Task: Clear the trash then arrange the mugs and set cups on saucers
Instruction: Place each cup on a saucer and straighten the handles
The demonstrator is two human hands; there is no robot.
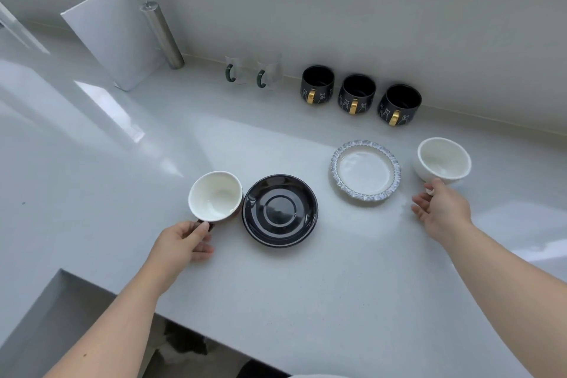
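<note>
My left hand [182,242] pinches the dark handle of a cup with a white inside [215,196], which stands on the counter just left of a black saucer [279,211]. My right hand [441,209] holds the handle of a white cup [443,160], standing to the right of a white saucer with a blue patterned rim [365,169]. Both saucers are bare. Three black mugs with gold handles [357,94] stand in a row by the back wall. Left of them are two clear glass mugs with green handles [253,74].
A white board [113,37] and a steel cylinder [162,34] lean against the back wall at the left. The grey counter [276,285] has a front edge close below my arms, with a step down at the lower left.
</note>
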